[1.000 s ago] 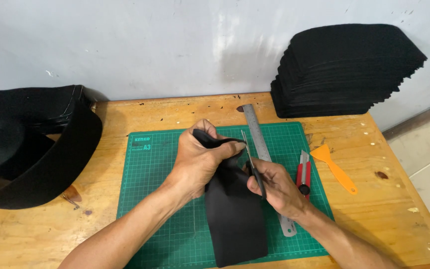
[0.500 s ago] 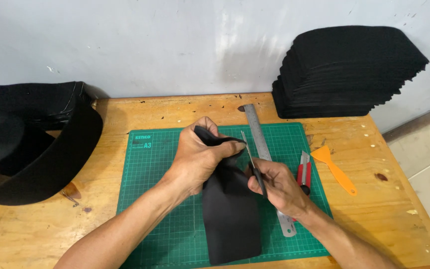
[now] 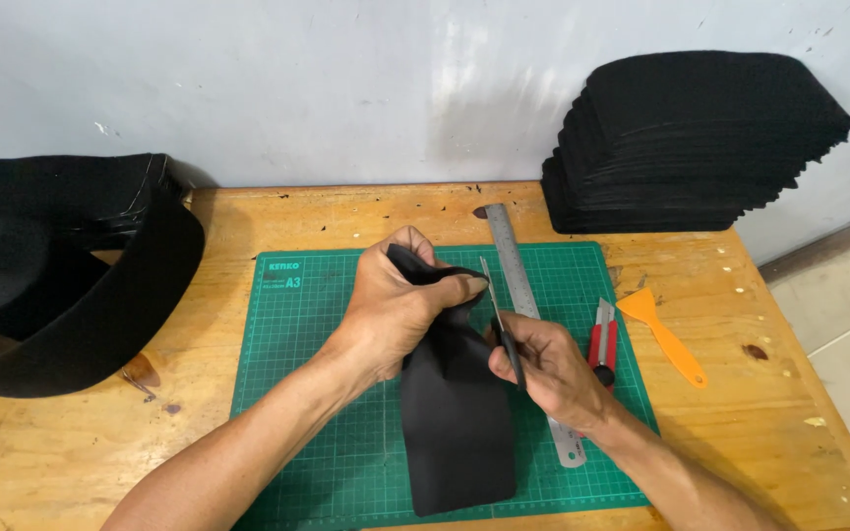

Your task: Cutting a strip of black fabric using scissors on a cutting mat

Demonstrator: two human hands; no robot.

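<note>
Black flexible fabric piece [image 3: 456,413] hangs from your left hand [image 3: 397,307], its upper edge clenched in that grip, its lower end lying on the green gridded cutting mat [image 3: 317,334]. Your right hand [image 3: 548,369] grasps a slim dark-handled cutting tool [image 3: 502,324], blade pointing up beside the fabric's pinched top. Just behind lies a long steel ruler [image 3: 516,270], with a red utility knife [image 3: 600,339] and an orange plastic scraper [image 3: 663,336] to its right on the wooden tabletop [image 3: 248,216]. A stack of black cut pieces [image 3: 691,143] sits at the far right, a black fabric roll [image 3: 51,275] at left.
</note>
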